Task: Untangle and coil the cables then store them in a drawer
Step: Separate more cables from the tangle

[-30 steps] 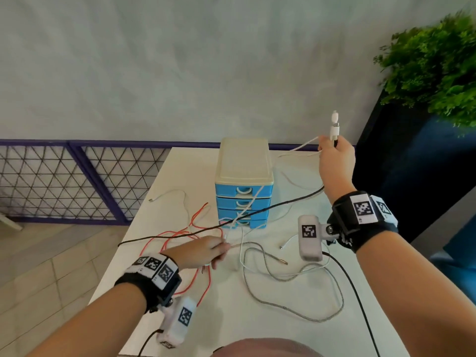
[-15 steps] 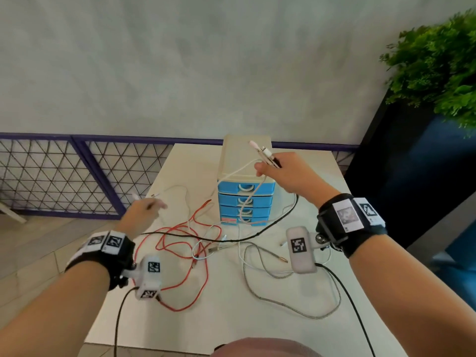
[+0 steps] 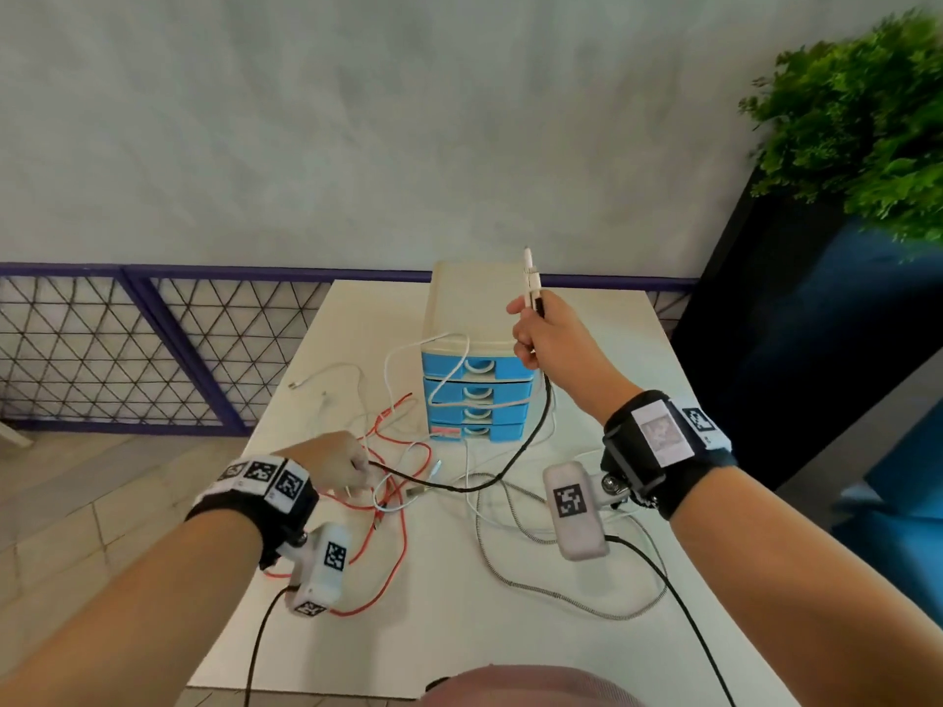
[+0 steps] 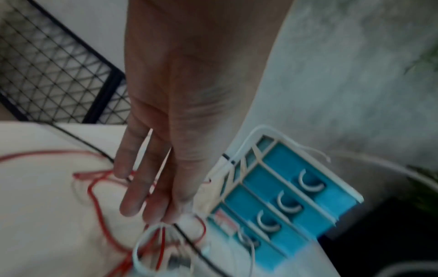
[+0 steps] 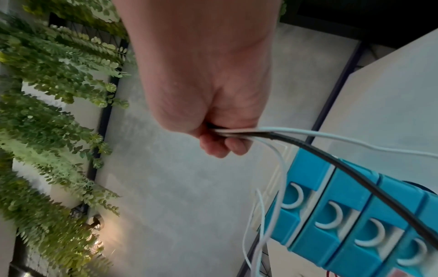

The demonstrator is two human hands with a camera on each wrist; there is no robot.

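Several cables lie tangled on the white table (image 3: 587, 650), none coiled, so the sorting looks barely begun. At the far left of the heap a loose white cable (image 3: 326, 372) lies apart, its plug near the table's left edge, free for later. Next comes the left hand (image 3: 334, 464), low over the knot of red cable (image 3: 388, 548). Its fingers (image 4: 132, 198) point down almost straight, their tips meeting the black cable (image 3: 510, 466) where it enters the tangle. Whether they pinch it or merely touch it I cannot tell; the wrist view is blurred there. Holding that spot would, I judge, pin the knot while the other end is drawn out.

Right of centre stands the small drawer unit (image 3: 477, 400), blue fronts all closed, with white cable draped over its front, so storing must wait. Near it on the table a braided grey cable (image 3: 536, 589) sprawls in a wide loop.

Farthest right, the right hand (image 3: 548, 339) is raised above the drawers, fisted round a bundle of plug ends: the black cable with white strands, connectors standing upward. Lifting them high lets the black line hang in a clear sag to the left hand, which shows what it crosses.
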